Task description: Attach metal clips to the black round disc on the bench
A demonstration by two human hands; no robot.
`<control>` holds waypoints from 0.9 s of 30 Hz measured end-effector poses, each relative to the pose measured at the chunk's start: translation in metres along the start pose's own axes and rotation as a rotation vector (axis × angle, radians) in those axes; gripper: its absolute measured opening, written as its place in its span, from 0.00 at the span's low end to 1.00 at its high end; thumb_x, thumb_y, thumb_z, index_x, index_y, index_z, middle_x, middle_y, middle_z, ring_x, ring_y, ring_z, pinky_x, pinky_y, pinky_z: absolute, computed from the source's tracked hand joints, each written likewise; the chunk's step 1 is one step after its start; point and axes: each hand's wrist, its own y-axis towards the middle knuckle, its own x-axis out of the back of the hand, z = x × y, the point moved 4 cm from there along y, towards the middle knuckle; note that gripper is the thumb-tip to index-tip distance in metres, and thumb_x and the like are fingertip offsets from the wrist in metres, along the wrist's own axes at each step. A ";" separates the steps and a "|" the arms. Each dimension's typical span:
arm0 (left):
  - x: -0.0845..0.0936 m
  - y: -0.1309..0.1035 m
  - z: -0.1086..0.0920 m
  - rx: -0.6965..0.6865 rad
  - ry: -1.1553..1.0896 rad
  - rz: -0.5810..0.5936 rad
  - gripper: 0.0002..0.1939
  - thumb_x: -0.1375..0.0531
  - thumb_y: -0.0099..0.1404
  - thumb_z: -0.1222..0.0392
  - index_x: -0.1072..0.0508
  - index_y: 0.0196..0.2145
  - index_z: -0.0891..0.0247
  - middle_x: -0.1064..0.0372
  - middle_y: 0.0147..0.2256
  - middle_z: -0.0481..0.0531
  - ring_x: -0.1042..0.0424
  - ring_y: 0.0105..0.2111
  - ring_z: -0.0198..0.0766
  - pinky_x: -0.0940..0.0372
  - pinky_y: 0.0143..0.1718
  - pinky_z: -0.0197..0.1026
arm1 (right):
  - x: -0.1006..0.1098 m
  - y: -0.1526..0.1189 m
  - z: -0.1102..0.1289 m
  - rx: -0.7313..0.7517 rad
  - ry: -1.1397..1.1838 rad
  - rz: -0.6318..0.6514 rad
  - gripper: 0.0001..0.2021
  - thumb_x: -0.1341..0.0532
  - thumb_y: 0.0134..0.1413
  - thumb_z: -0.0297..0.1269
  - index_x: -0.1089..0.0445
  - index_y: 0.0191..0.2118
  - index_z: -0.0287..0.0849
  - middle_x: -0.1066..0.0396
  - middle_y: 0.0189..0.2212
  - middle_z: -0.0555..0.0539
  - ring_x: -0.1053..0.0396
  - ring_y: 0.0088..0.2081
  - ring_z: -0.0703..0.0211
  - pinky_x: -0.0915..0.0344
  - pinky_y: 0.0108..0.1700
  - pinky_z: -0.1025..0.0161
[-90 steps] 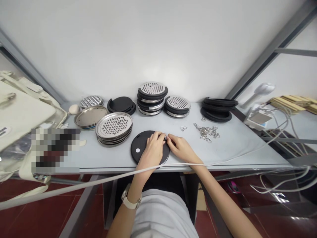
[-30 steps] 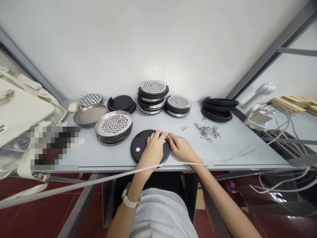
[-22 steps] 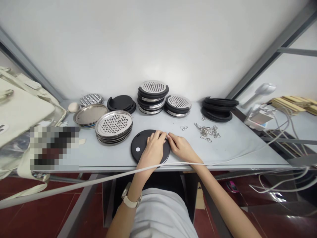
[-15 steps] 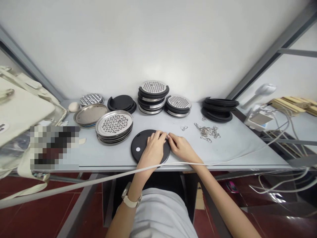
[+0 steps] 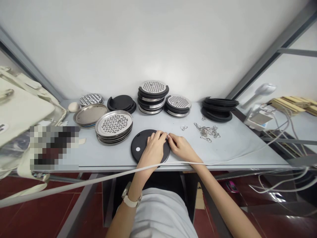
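Observation:
A black round disc with a white dot lies flat at the table's front edge. Across its right half rests my left hand, fingers bent and pressed onto it near the far right rim. My right hand is closed at the disc's right edge, thumb and forefinger pinched together beside my left fingertips. Whatever small thing may be between those fingers is hidden. Left of the disc stands a stack of round metal grater plates. Several wire clips lie in a loose pile to the right.
Stacked graters with black rims and a shorter stack stand by the wall. Black rings are piled at the right, black discs at back left. A white cable crosses before my wrists. A pale bag sits left.

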 end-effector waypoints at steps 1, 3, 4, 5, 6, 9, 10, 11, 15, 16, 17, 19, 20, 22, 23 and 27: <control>0.000 0.000 0.000 -0.001 0.000 0.001 0.15 0.57 0.70 0.65 0.40 0.51 0.57 0.40 0.48 0.51 0.40 0.46 0.41 0.44 0.49 0.45 | 0.000 0.000 0.000 0.000 0.009 -0.002 0.13 0.56 0.64 0.37 0.38 0.33 0.43 0.31 0.25 0.49 0.34 0.26 0.61 0.46 0.31 0.67; -0.001 0.000 0.000 0.001 -0.001 0.006 0.15 0.58 0.70 0.65 0.40 0.51 0.57 0.40 0.48 0.52 0.40 0.47 0.41 0.44 0.49 0.45 | 0.000 0.000 0.000 0.000 0.021 -0.003 0.13 0.55 0.64 0.37 0.38 0.32 0.43 0.32 0.24 0.49 0.35 0.26 0.61 0.47 0.30 0.67; -0.001 0.000 0.000 0.004 -0.002 0.008 0.15 0.58 0.70 0.65 0.40 0.51 0.57 0.40 0.48 0.52 0.40 0.47 0.41 0.44 0.49 0.46 | 0.000 0.000 0.001 0.000 0.024 -0.003 0.13 0.55 0.64 0.37 0.38 0.32 0.43 0.32 0.24 0.49 0.35 0.25 0.62 0.47 0.30 0.67; -0.001 0.000 0.000 0.007 -0.002 0.009 0.15 0.58 0.70 0.65 0.40 0.51 0.57 0.40 0.48 0.52 0.40 0.47 0.41 0.44 0.50 0.46 | 0.000 -0.001 0.001 -0.001 0.026 -0.004 0.13 0.55 0.64 0.37 0.38 0.32 0.43 0.32 0.24 0.49 0.35 0.25 0.62 0.47 0.30 0.67; -0.001 0.000 0.000 0.009 -0.002 0.009 0.15 0.58 0.70 0.65 0.40 0.51 0.57 0.40 0.48 0.52 0.40 0.47 0.41 0.45 0.50 0.46 | 0.001 -0.001 0.001 -0.001 0.028 -0.003 0.13 0.55 0.64 0.37 0.38 0.31 0.43 0.32 0.24 0.49 0.35 0.25 0.61 0.47 0.30 0.67; -0.001 0.000 0.000 0.001 -0.005 0.006 0.15 0.57 0.70 0.66 0.40 0.51 0.57 0.40 0.48 0.52 0.40 0.46 0.41 0.44 0.49 0.45 | 0.001 0.000 0.001 -0.004 0.036 -0.003 0.13 0.56 0.64 0.37 0.38 0.32 0.43 0.32 0.24 0.49 0.35 0.25 0.61 0.46 0.30 0.67; -0.001 0.000 0.000 -0.004 -0.007 0.005 0.15 0.57 0.70 0.66 0.40 0.51 0.57 0.40 0.47 0.52 0.40 0.46 0.41 0.44 0.49 0.45 | 0.001 0.000 0.001 -0.005 0.039 -0.003 0.13 0.56 0.64 0.37 0.38 0.32 0.43 0.32 0.24 0.49 0.35 0.26 0.61 0.46 0.30 0.67; 0.000 0.000 0.000 -0.008 -0.007 0.004 0.15 0.57 0.70 0.66 0.40 0.51 0.57 0.40 0.47 0.52 0.40 0.46 0.40 0.44 0.49 0.45 | 0.001 0.000 0.001 -0.007 0.040 -0.003 0.13 0.55 0.64 0.37 0.38 0.32 0.43 0.32 0.24 0.49 0.34 0.26 0.61 0.46 0.30 0.67; 0.000 0.000 -0.001 -0.009 -0.006 0.006 0.14 0.57 0.70 0.66 0.39 0.49 0.58 0.40 0.47 0.52 0.40 0.46 0.40 0.44 0.48 0.45 | 0.002 0.000 0.001 -0.009 0.041 -0.008 0.13 0.55 0.64 0.37 0.37 0.32 0.43 0.32 0.24 0.48 0.34 0.26 0.61 0.46 0.30 0.67; 0.001 0.000 -0.001 -0.007 -0.007 0.006 0.14 0.57 0.70 0.66 0.39 0.49 0.58 0.40 0.47 0.52 0.40 0.46 0.40 0.44 0.49 0.45 | 0.001 0.000 0.001 -0.009 0.040 -0.011 0.13 0.55 0.64 0.37 0.38 0.32 0.43 0.32 0.24 0.49 0.35 0.25 0.61 0.46 0.30 0.67; 0.001 0.000 -0.001 -0.006 -0.007 0.006 0.14 0.57 0.70 0.66 0.39 0.49 0.58 0.40 0.47 0.52 0.40 0.46 0.40 0.44 0.49 0.45 | 0.001 0.000 0.001 -0.007 0.040 -0.013 0.13 0.55 0.64 0.37 0.38 0.32 0.43 0.32 0.24 0.49 0.35 0.25 0.61 0.47 0.30 0.67; 0.001 -0.001 -0.002 -0.007 -0.007 0.004 0.14 0.57 0.70 0.66 0.40 0.49 0.58 0.40 0.47 0.52 0.40 0.46 0.40 0.44 0.49 0.45 | 0.001 0.000 0.001 -0.004 0.040 -0.015 0.13 0.55 0.64 0.37 0.38 0.31 0.43 0.32 0.24 0.49 0.36 0.24 0.62 0.47 0.29 0.67; 0.002 -0.001 -0.002 -0.010 -0.007 0.003 0.14 0.58 0.70 0.66 0.40 0.49 0.58 0.40 0.47 0.52 0.40 0.46 0.40 0.44 0.49 0.45 | 0.001 0.000 0.001 -0.003 0.042 -0.014 0.13 0.55 0.64 0.37 0.38 0.31 0.43 0.33 0.24 0.49 0.36 0.24 0.62 0.47 0.29 0.67; 0.002 -0.001 -0.002 -0.015 -0.010 0.005 0.14 0.58 0.70 0.65 0.40 0.49 0.58 0.39 0.47 0.52 0.40 0.46 0.41 0.44 0.49 0.45 | 0.001 0.000 0.000 -0.001 0.048 -0.013 0.13 0.55 0.64 0.37 0.38 0.31 0.43 0.33 0.23 0.50 0.36 0.24 0.62 0.47 0.29 0.67; 0.002 -0.001 -0.002 -0.016 -0.013 0.007 0.14 0.58 0.70 0.65 0.39 0.49 0.58 0.39 0.47 0.52 0.39 0.46 0.41 0.44 0.49 0.45 | 0.001 0.000 0.001 0.001 0.052 -0.015 0.13 0.55 0.64 0.37 0.39 0.31 0.43 0.33 0.23 0.50 0.36 0.24 0.62 0.47 0.29 0.68; 0.002 0.000 -0.001 -0.015 -0.034 0.015 0.14 0.57 0.70 0.66 0.39 0.49 0.58 0.39 0.47 0.52 0.40 0.46 0.40 0.44 0.49 0.45 | 0.001 0.000 0.001 -0.001 0.058 -0.014 0.13 0.55 0.64 0.37 0.38 0.31 0.43 0.33 0.23 0.50 0.37 0.24 0.62 0.47 0.29 0.68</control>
